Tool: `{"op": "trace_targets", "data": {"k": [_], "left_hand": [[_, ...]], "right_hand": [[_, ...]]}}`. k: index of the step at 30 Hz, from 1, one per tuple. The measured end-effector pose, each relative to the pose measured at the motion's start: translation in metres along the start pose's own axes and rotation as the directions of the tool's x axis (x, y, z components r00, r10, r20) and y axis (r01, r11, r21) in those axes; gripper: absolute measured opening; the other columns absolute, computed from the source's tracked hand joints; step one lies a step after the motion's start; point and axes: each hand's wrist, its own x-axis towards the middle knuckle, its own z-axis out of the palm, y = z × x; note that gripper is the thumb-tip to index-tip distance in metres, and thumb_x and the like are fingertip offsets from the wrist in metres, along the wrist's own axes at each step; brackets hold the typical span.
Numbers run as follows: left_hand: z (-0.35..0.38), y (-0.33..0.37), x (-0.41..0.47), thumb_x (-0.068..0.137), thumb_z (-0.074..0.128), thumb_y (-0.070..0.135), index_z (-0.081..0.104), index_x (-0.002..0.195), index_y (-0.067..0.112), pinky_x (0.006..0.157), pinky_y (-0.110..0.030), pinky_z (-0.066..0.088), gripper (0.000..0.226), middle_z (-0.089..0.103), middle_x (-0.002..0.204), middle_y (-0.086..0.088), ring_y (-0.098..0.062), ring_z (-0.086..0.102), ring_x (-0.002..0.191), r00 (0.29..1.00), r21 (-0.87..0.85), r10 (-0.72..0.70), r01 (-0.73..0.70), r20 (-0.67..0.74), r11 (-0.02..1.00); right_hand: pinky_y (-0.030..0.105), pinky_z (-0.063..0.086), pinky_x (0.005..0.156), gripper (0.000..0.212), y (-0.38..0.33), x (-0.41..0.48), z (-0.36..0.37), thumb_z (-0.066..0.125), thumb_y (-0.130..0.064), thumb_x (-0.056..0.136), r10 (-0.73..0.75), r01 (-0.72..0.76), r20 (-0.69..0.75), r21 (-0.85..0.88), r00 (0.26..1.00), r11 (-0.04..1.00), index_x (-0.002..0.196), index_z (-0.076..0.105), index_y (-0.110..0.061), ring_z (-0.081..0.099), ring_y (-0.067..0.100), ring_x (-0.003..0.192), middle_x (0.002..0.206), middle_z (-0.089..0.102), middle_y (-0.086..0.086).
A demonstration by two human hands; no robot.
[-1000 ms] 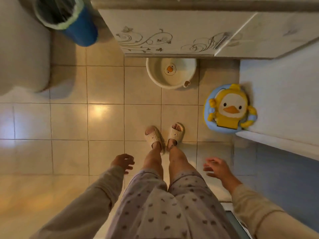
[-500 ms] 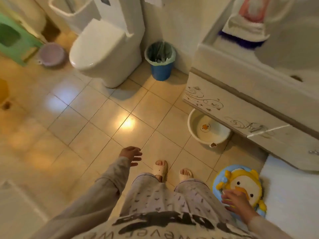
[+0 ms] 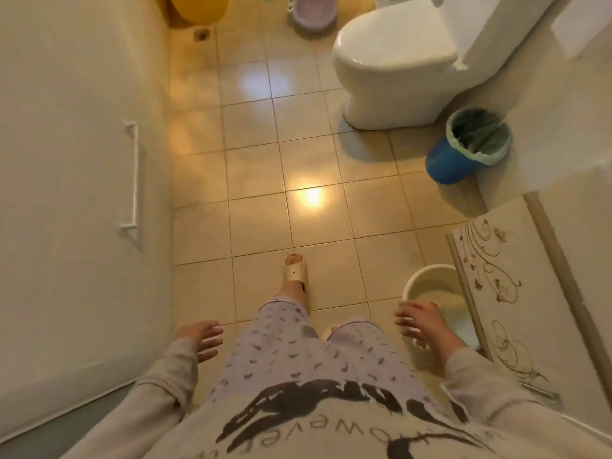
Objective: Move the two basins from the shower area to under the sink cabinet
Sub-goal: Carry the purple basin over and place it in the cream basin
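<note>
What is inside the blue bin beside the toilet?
The blue bin holds a pale green liner folded over its rim. The liner's dark, crumpled inside shows; any rubbish at the bottom cannot be made out.

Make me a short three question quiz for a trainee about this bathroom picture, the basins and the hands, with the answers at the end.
1. True or false: the cream basin sits on the floor at the foot of the sink cabinet.
2. Which basin is still at the far end of the floor beyond the toilet? A) a purple basin B) a red basin C) a black basin
3. Fill in: the left hand and the right hand are both ____ of any object.

Key: 1 true; 2 A; 3 empty.
</note>
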Motion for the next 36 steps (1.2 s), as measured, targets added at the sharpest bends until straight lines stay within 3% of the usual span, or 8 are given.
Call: {"op": "trace_targets", "data": {"k": [5,9,11,13,16,23,27,36], "left_hand": [[-0.021,-0.019,0.011,0.097,0.040,0.021,0.049,0.133,0.003,0.085,-0.040,0.047,0.042,0.058,0.126,-0.017,-0.027,0.056,0.085,0.995,-0.204,-0.097,0.088,-0.033,0.975],[-0.023,0.008,0.026,0.096,0.041,0.018,0.049,0.133,0.002,0.081,-0.038,0.047,0.041,0.062,0.092,-0.010,-0.028,0.058,0.083,0.991,-0.236,-0.131,0.118,-0.037,0.965],[-0.020,0.033,0.033,0.096,0.042,0.016,0.051,0.130,0.001,0.092,-0.042,0.046,0.039,0.065,0.112,-0.016,-0.032,0.058,0.099,0.990,-0.195,-0.135,0.125,-0.039,0.973],[-0.016,0.064,0.042,0.094,0.045,0.015,0.054,0.126,0.000,0.083,-0.040,0.049,0.037,0.062,0.119,-0.018,-0.029,0.059,0.089,0.992,-0.123,-0.121,0.116,-0.032,0.986],[-0.005,0.127,0.051,0.092,0.050,0.015,0.058,0.121,-0.002,0.063,-0.031,0.046,0.035,0.061,0.102,-0.012,-0.022,0.056,0.069,0.996,-0.011,-0.086,0.086,-0.012,0.996],[0.014,0.293,0.054,0.092,0.048,0.014,0.059,0.114,0.004,0.059,-0.028,0.044,0.026,0.061,0.106,-0.013,-0.021,0.056,0.072,0.978,0.147,0.144,-0.166,0.152,0.975],[0.021,0.371,0.058,0.093,0.047,0.012,0.059,0.113,0.005,0.060,-0.030,0.046,0.024,0.061,0.102,-0.013,-0.019,0.056,0.067,0.955,0.096,0.241,-0.260,0.176,0.961],[0.025,0.443,0.096,0.092,0.049,0.014,0.058,0.102,0.009,0.060,-0.029,0.046,0.015,0.062,0.083,-0.007,-0.019,0.056,0.068,0.986,0.065,0.142,-0.148,0.082,0.987]], "right_hand": [[0.033,0.051,0.066,0.018,-0.058,0.013,0.025,0.053,-0.006,0.090,-0.074,0.086,0.089,-0.139,0.993,0.987,0.107,0.058,-0.007,0.060,0.023,0.072,0.085,0.063,0.010],[0.035,0.052,0.069,0.019,-0.090,0.026,0.048,0.051,-0.006,0.090,-0.073,0.092,0.103,-0.202,0.992,0.975,0.108,0.058,-0.006,0.060,0.025,0.075,0.088,0.063,0.012],[0.037,0.052,0.072,0.021,-0.102,0.035,0.057,0.051,-0.005,0.090,-0.041,0.061,0.093,-0.228,0.995,0.972,0.110,0.058,-0.005,0.060,0.026,0.079,0.090,0.063,0.013],[0.040,0.053,0.078,0.023,-0.115,0.042,0.064,0.050,-0.005,0.091,-0.003,0.018,0.069,-0.219,0.998,0.976,0.113,0.058,-0.003,0.060,0.028,0.084,0.095,0.062,0.017],[0.045,0.050,0.086,0.026,-0.137,0.050,0.072,0.046,-0.005,0.093,0.059,-0.059,-0.010,-0.161,0.998,0.985,0.117,0.055,-0.001,0.058,0.032,0.092,0.104,0.060,0.022],[0.036,0.051,0.067,0.029,-0.191,0.058,0.097,0.047,-0.006,0.092,0.131,-0.138,-0.090,-0.078,0.987,0.987,0.118,0.056,0.000,0.059,0.031,0.084,0.098,0.062,0.019],[0.036,0.052,0.068,0.026,-0.234,0.072,0.114,0.049,-0.007,0.091,0.124,-0.127,-0.093,-0.033,0.988,0.991,0.115,0.058,-0.002,0.061,0.027,0.078,0.090,0.063,0.014],[0.032,0.051,0.065,0.023,-0.389,0.144,0.168,0.049,-0.004,0.090,0.026,-0.026,-0.007,-0.105,1.000,0.994,0.111,0.058,-0.003,0.059,0.022,0.071,0.085,0.062,0.010]]}}
